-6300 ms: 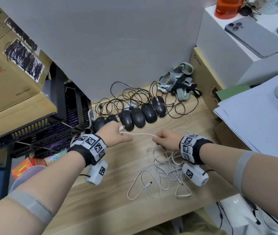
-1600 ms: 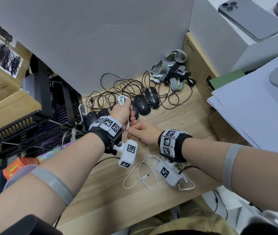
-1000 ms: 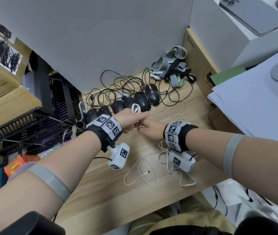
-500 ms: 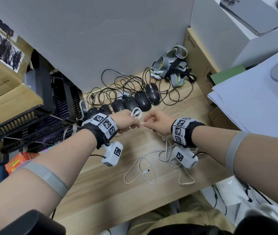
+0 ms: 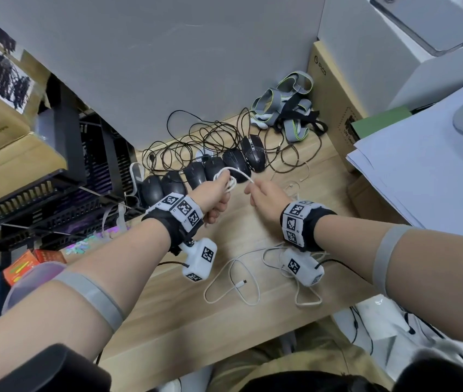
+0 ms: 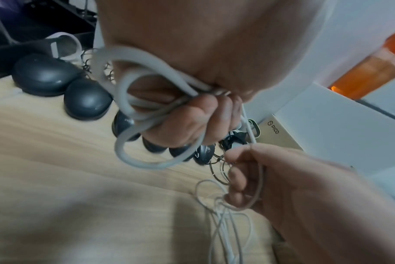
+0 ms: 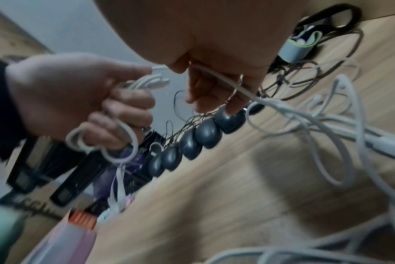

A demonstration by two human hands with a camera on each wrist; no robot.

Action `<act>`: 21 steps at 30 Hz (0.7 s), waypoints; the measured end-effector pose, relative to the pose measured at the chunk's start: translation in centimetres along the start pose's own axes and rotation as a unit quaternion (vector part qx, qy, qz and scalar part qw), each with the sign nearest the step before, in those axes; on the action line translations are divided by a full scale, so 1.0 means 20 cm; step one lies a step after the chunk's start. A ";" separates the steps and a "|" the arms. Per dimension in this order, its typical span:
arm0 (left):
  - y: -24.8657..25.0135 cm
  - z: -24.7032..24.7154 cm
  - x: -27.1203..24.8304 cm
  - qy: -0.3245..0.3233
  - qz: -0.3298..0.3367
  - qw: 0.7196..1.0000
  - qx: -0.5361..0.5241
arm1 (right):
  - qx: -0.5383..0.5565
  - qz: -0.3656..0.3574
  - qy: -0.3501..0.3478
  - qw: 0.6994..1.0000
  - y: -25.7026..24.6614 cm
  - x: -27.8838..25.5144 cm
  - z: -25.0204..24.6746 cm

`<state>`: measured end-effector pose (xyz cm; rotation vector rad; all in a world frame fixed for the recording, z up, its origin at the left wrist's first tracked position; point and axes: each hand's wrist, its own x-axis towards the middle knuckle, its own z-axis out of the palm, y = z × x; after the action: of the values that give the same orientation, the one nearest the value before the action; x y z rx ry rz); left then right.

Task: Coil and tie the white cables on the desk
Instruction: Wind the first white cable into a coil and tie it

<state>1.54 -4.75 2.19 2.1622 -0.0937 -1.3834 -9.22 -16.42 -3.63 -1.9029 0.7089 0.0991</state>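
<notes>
My left hand (image 5: 215,193) is raised over the wooden desk (image 5: 168,306) and grips a small coil of white cable (image 5: 226,181), its loops sticking out of my fist (image 6: 133,114). A short taut run of the same cable (image 5: 243,174) leads to my right hand (image 5: 265,195), which pinches it and lets it run through curled fingers (image 6: 239,178). The remaining white cable (image 5: 233,284) lies in loose tangled loops on the desk below my right wrist, one connector end (image 5: 242,283) showing.
A row of black computer mice (image 5: 202,174) with tangled dark cords (image 5: 210,137) lies just behind my hands. Grey straps (image 5: 287,108) sit by a cardboard box (image 5: 335,94) at right. A paper stack (image 5: 428,154) is at right, black trays (image 5: 41,193) at left.
Over six seconds my left hand has gathered several loops into a coil. In the last second my hands moved apart, drawing a short length of cable taut between them.
</notes>
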 end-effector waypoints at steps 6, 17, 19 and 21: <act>0.02 0.06 0.04 0.098 0.050 0.989 -0.095 | -0.100 -0.048 -0.098 0.989 -0.07 -0.11 0.10; 0.07 0.07 0.09 0.200 0.095 0.969 -0.110 | -0.164 -0.084 -0.221 0.958 -0.14 -0.15 0.18; 0.07 0.06 0.10 0.216 0.091 0.965 -0.116 | -0.181 -0.098 -0.219 0.954 -0.12 -0.16 0.17; 0.08 0.06 0.09 0.222 0.085 0.965 -0.113 | -0.164 -0.099 -0.215 0.958 -0.10 -0.17 0.16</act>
<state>1.71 -7.11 1.21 2.1571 0.0458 -0.7523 -10.23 -11.72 -2.14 -2.1578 0.2110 0.5141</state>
